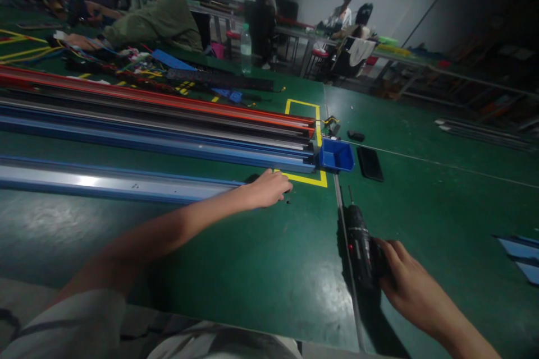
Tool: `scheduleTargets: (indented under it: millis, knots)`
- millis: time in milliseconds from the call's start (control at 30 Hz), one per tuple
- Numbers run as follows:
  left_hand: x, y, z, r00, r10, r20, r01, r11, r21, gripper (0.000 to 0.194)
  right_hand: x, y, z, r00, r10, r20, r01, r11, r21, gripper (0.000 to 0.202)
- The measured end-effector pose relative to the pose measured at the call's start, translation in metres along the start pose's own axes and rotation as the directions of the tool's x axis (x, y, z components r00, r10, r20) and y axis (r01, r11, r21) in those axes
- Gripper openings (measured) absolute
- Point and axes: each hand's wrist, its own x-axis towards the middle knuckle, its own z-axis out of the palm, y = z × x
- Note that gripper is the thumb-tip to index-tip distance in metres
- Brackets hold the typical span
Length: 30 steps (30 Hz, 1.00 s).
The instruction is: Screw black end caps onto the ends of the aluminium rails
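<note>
My right hand (pixel 402 275) is wrapped around the grip of a black cordless drill (pixel 360 247), which lies low over the table with its long thin bit pointing away from me. My left hand (pixel 269 188) is closed at the right end of a long blue and silver metal profile (pixel 126 182). Its fingers curl downward, and what they hold, if anything, is hidden. A tiny dark piece (pixel 288 202) lies just beside those fingertips. Beyond the hand, more long blue profiles (pixel 168 140) and a red-orange one (pixel 168 98) lie side by side.
A blue bin (pixel 337 155) stands at the profiles' ends, near a black phone (pixel 370 164) and yellow tape marks (pixel 307 180). A plastic bottle (pixel 246 50) stands farther back. Across the green table, a person in a green sleeve (pixel 155 22) handles wires. Blue pieces (pixel 522 258) lie far right.
</note>
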Motion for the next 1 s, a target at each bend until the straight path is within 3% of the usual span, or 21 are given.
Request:
scheduleTargets:
  millis: [100,167,367,533,633,767,1000]
  knots:
    - [0.005,-0.001,0.004,1.0,0.016,0.011,-0.016,1.0,-0.015,0.011,-0.007,0.005,0.011,0.999,0.006,0.043,-0.009,0.998,0.068,0.079]
    - [0.008,-0.002,0.004,1.0,0.029,0.012,-0.029,0.999,-0.026,0.01,-0.007,0.008,0.016,0.997,0.049,0.054,-0.051,0.998,0.037,0.081]
    - [0.009,-0.002,-0.004,0.997,0.063,-0.045,-0.065,0.996,-0.056,0.013,0.007,0.005,0.019,0.976,0.115,0.185,-0.121,0.992,0.019,0.044]
    - [-0.017,-0.01,-0.014,0.986,0.142,-0.089,-0.152,0.982,-0.113,0.028,0.007,-0.002,0.019,0.994,0.089,0.068,-0.082,0.992,-0.096,0.026]
    - [-0.041,-0.023,-0.011,0.983,0.154,-0.101,-0.169,0.973,-0.16,0.034,0.005,-0.003,0.019,0.998,0.062,0.004,-0.06,0.979,-0.195,0.034]
    - [-0.064,-0.038,-0.003,0.984,0.15,-0.096,-0.167,0.964,-0.206,0.036,0.006,-0.008,0.015,0.996,0.092,0.005,-0.088,0.968,-0.234,0.036]
    - [-0.067,-0.039,0.0,0.983,0.159,-0.097,-0.177,0.957,-0.229,0.036,0.017,-0.036,-0.003,0.969,0.242,0.043,-0.235,0.963,-0.132,0.047]
